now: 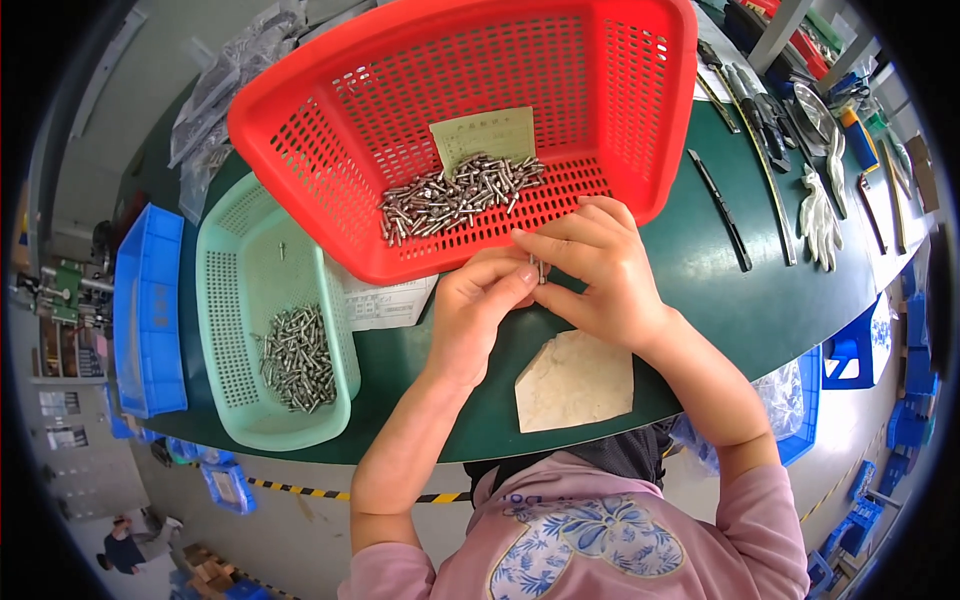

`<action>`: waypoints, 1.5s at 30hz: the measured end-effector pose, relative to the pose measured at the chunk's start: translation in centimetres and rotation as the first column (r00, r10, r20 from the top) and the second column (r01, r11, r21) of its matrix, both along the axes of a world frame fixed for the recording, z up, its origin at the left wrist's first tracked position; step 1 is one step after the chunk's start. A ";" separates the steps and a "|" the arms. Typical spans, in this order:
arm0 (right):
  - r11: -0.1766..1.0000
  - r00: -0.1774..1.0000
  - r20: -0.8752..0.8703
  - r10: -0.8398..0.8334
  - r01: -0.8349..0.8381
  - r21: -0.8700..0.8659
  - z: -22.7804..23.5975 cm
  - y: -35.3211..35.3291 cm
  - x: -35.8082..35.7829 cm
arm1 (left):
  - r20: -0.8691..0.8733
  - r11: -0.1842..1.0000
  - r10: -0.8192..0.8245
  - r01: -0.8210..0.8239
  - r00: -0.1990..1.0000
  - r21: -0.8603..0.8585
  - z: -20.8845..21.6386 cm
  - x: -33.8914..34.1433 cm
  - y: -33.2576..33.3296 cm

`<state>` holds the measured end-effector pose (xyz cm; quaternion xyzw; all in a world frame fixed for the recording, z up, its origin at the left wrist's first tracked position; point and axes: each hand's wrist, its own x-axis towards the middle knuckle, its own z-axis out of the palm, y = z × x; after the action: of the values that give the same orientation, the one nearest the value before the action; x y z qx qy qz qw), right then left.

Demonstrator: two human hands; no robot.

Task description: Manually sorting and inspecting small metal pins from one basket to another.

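Observation:
My left hand [470, 310] and my right hand [605, 275] meet at the near edge of the red basket [560, 60]. Between their pinched fingertips is a small shiny metal screw [541, 270], partly hidden by the fingers. A heap of similar metal screws [455, 200] lies in the tilted red basket, against a pale yellow-green paper slip [485, 138]. To the left, a light green basket [225, 300] holds another heap of screws [298, 360], with a single screw [282, 251] lying apart from it.
An off-white pad [577, 385] lies before me on the green table [420, 400]. Printed paper [385, 303] sticks out beneath the red basket. A blue bin [150, 310] stands far left. At right lie a black-handled tool [720, 210], a glove [820, 220] and several hand tools.

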<state>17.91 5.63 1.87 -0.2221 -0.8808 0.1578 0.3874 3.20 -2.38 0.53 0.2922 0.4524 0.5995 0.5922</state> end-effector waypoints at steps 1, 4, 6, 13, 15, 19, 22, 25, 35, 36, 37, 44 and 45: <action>0.999 1.000 -0.001 0.011 -0.011 -0.034 0.0 0.0 0.1 | -0.003 1.000 -0.003 0.003 1.000 0.014 0.0 0.0 0.0; 0.998 1.000 -0.004 0.016 -0.016 -0.060 0.0 0.3 0.1 | -0.042 0.998 -0.006 0.003 0.999 -0.057 0.6 0.2 0.1; 0.999 1.000 -0.009 0.015 -0.016 -0.049 0.2 0.4 0.2 | -0.285 0.997 0.069 -0.055 0.956 0.057 0.6 -0.3 0.5; 0.997 0.997 0.019 -0.076 0.076 0.000 0.4 1.0 0.7 | -0.866 0.885 0.458 0.017 -0.198 0.465 0.4 -3.3 5.4; 0.998 0.997 -0.044 -0.058 0.059 0.022 0.2 1.1 0.8 | -0.853 0.890 0.453 0.081 -0.260 0.449 1.0 -3.0 6.5; 0.996 0.994 -0.076 -0.074 0.078 0.048 -0.2 1.1 0.6 | -0.805 0.908 0.416 0.240 -0.422 0.343 1.4 -3.3 7.0; 0.997 0.994 -0.076 -0.074 0.076 0.024 0.1 1.1 0.7 | -0.775 0.911 0.409 0.262 -0.482 0.317 1.6 -3.6 6.9; 0.993 0.990 -0.095 -0.104 0.109 0.048 0.2 1.0 0.5 | -0.788 0.914 0.404 0.177 -0.464 0.364 1.3 -3.8 6.9; 0.987 0.983 -0.100 -0.153 0.157 0.035 -0.3 0.9 0.3 | -0.608 0.936 0.336 -0.180 0.719 0.303 1.3 -2.0 3.9; 0.986 0.979 -0.134 -0.153 0.159 0.039 -0.3 0.9 0.5 | -0.385 0.979 0.206 -0.186 0.900 0.088 2.0 -1.2 2.9; 0.986 0.974 -0.167 -0.153 0.162 0.041 -0.4 1.0 0.6 | -0.278 0.990 0.144 -0.140 0.950 0.033 2.0 -0.6 2.2; 0.999 0.991 -0.132 -0.004 0.009 0.039 -0.1 0.7 0.5 | 0.089 0.999 -0.034 0.036 0.995 -0.025 1.3 -1.2 0.1; 0.999 0.990 -0.139 0.016 -0.010 0.039 -0.2 0.7 0.4 | 0.097 0.999 -0.030 0.033 0.995 -0.030 1.2 -1.3 0.0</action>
<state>18.34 6.33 1.71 -0.1973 -0.8558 0.1588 0.4510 1.91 -2.33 1.73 0.2606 0.4278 0.5963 0.6273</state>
